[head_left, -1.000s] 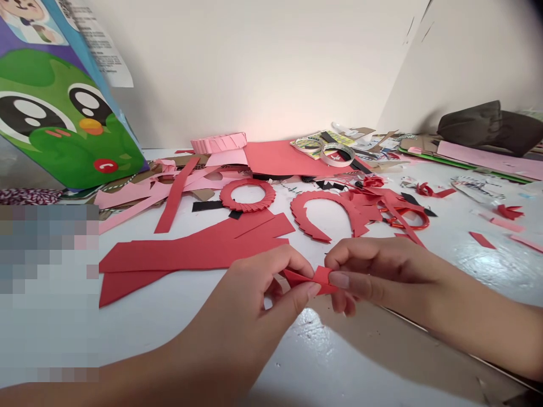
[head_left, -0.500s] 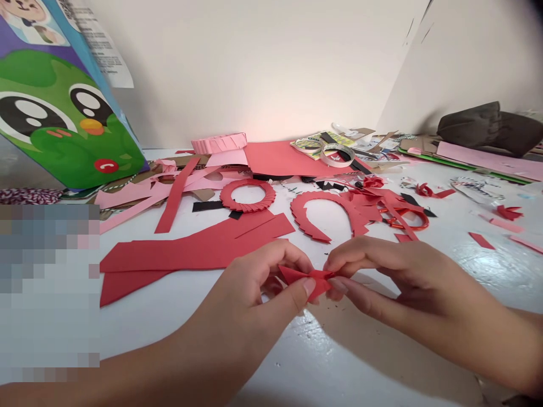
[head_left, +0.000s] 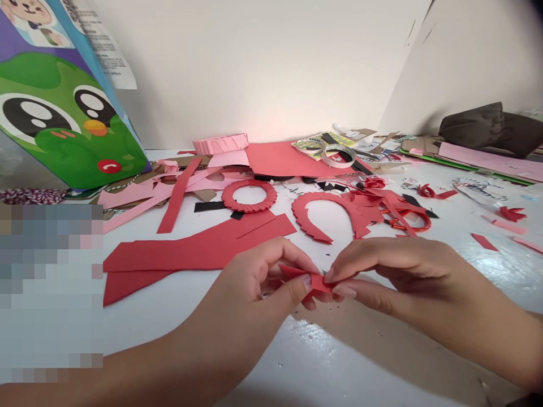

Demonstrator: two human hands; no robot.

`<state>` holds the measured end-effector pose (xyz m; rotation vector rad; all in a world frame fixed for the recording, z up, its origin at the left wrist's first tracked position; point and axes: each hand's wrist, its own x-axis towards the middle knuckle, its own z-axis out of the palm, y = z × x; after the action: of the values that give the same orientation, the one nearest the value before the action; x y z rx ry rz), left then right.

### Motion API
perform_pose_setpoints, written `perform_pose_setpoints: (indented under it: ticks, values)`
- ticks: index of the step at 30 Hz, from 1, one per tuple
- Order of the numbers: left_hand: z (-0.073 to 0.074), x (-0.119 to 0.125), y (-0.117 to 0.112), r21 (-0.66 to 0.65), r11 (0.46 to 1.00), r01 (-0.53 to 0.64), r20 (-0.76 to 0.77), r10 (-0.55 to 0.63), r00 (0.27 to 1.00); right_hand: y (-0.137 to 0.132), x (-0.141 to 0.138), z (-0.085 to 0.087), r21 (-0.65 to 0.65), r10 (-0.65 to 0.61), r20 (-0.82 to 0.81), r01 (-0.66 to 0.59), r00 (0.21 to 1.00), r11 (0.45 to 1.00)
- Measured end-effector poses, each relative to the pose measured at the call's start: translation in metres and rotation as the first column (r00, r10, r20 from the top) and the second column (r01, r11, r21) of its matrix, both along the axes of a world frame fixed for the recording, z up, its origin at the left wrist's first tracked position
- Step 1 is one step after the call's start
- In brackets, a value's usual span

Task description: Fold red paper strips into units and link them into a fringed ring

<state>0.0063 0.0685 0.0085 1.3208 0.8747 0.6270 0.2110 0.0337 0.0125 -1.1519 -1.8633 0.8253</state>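
Left hand (head_left: 258, 282) and right hand (head_left: 394, 271) closed in pinch on small folded red paper piece (head_left: 311, 281), held between them above white table (head_left: 322, 362). Paper looks light, thin, easily creased; outer edges seem safest hold. Red paper ring (head_left: 249, 196) at 12 o'clock, long red strips (head_left: 190, 252) at 10.

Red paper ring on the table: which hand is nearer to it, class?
The left hand is nearer: it is in front of the red paper ring, with a wide red paper strip between them. The right hand is farther, in front and to the ring's right.
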Motion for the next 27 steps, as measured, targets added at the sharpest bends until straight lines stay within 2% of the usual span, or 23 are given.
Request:
perform_pose_setpoints:
  ticks: [4, 6, 10, 14, 18, 27]
  values:
    - [0.0004, -0.0005, -0.0002, -0.005, 1.0, 0.007, 0.0, -0.007, 1.0, 0.0019, -0.0007, -0.0049, -0.209, -0.034, -0.119, 0.008, 0.992, 0.978]
    - [0.0017, -0.0019, -0.0002, -0.05, 0.999, 0.016, 0.01, -0.016, 1.0, 0.0019, -0.0005, -0.0064, -0.255, -0.03, -0.157, -0.011, 0.987, 0.967]
    - [0.0038, -0.0051, -0.0015, -0.125, 0.991, 0.044, 0.014, -0.042, 0.999, 0.0015, -0.0002, -0.0042, -0.245, -0.044, -0.169, 0.001, 0.985, 0.969]
    - [0.0031, -0.0035, -0.003, -0.072, 0.996, 0.045, -0.052, -0.049, 0.997, 0.0024, -0.0004, 0.0, -0.209, -0.041, -0.125, 0.014, 0.991, 0.978]
    - [0.0016, -0.0007, -0.0019, -0.029, 0.998, 0.062, -0.03, -0.063, 0.998, 0.0031, -0.0001, -0.0002, -0.182, -0.027, -0.083, 0.012, 0.996, 0.983]
    - [-0.0005, 0.0, 0.0011, -0.041, 0.998, 0.055, 0.012, -0.054, 0.998, 0.0038, 0.0044, -0.0076, -0.221, 0.013, -0.176, -0.053, 0.984, 0.974]
